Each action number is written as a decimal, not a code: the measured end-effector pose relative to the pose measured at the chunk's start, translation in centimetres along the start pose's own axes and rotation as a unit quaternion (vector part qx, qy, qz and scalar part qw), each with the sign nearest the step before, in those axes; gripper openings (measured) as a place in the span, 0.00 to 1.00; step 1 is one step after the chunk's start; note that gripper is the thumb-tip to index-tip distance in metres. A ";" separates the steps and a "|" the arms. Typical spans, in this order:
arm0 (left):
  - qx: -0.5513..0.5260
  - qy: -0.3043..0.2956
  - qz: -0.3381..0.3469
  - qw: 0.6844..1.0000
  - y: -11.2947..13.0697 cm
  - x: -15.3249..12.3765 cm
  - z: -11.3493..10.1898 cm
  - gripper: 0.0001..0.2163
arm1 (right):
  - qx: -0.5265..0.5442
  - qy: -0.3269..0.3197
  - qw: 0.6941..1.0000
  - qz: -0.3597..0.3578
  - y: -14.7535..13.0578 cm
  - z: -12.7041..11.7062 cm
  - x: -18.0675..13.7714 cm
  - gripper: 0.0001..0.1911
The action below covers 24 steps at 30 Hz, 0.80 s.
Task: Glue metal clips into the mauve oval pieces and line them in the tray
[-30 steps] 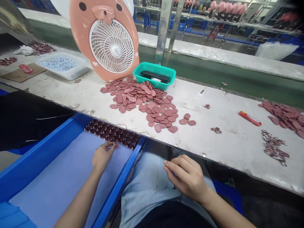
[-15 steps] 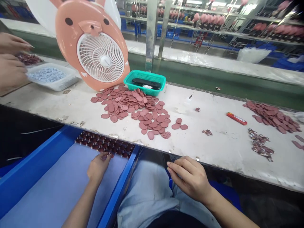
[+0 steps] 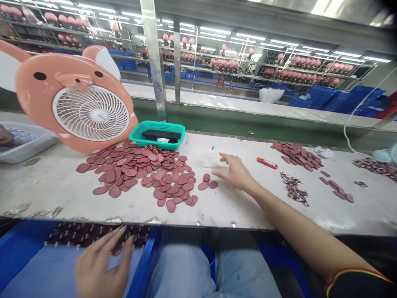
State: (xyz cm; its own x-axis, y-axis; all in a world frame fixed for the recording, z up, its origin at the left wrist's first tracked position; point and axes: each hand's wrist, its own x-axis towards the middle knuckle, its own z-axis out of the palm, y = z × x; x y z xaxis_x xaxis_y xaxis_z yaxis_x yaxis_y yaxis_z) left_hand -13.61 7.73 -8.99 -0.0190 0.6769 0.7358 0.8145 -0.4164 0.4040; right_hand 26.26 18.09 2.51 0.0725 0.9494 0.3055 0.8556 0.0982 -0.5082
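Here, the right hand (image 3: 235, 173) hovers open and palm down above the white-topped workbench (image 3: 52, 199), its spread fingers holding nothing and lying near a loose pair of flat pink discs (image 3: 208, 185). These sit at the edge of a broad, overlapping heap of matte pink oval pieces (image 3: 139, 174). The pieces appear thin, light and slightly flexible, perhaps rubber or soft plastic, so they would probably slide apart easily; a single piece is best taken by its rim, with finger and thumb, once separated from the heap.

The left hand (image 3: 99, 265), blurred by motion, lies low at the near edge of the bench, with fingers splayed over close rows of small, glossy dark-red pieces (image 3: 96, 236) set in a bright-blue tray (image 3: 145, 265). The blur prevents telling whether it grips one. These pieces look small and stiff, suited to a fingertip pinch, though their exact form is unclear.

Beyond the heap stand a peach pig-shaped electric fan (image 3: 91, 114) and a teal plastic mesh basket (image 3: 156, 134). To the right lie a red lighter (image 3: 266, 162), a second pile of pink discs (image 3: 296, 155), and a strip of mottled patterned scraps (image 3: 293, 188). At far left, a co-worker's hand (image 3: 3, 135) shows over a white plastic tub (image 3: 27, 142).
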 end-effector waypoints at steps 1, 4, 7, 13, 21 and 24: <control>0.017 -0.003 0.066 0.998 1.9 1.4 0.8 0.21 | 0.009 -0.009 1.000 0.019 -0.1 0.9 1.0 0.37; 0.038 -0.088 0.169 0.981 5.5 4.5 3.1 0.26 | 0.046 -0.035 0.997 0.055 -0.4 3.1 3.6 0.33; -0.012 -0.140 0.165 0.976 6.3 4.9 3.9 0.23 | 0.103 -0.052 0.992 0.059 -0.9 3.5 4.9 0.19; -0.288 -0.092 -0.206 0.931 10.0 3.5 1.6 0.05 | 0.250 -0.059 0.965 0.049 -4.7 1.1 -1.0 0.15; -0.495 -0.113 -0.542 0.670 15.8 2.4 -0.2 0.12 | 0.583 -0.258 0.754 0.159 -10.9 2.5 -13.3 0.30; -0.547 -0.160 -0.486 0.662 16.0 1.4 -0.6 0.12 | 0.629 -0.267 0.702 0.200 -11.3 3.3 -14.8 0.29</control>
State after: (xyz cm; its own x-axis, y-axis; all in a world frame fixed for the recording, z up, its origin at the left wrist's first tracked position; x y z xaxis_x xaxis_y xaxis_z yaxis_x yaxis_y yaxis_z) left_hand -0.92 1.67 -1.19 0.0410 0.9690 -0.2435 -0.4039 0.2390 0.8831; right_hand 13.81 3.90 1.07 -0.3121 0.9195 -0.2390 -0.3323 -0.3413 -0.8793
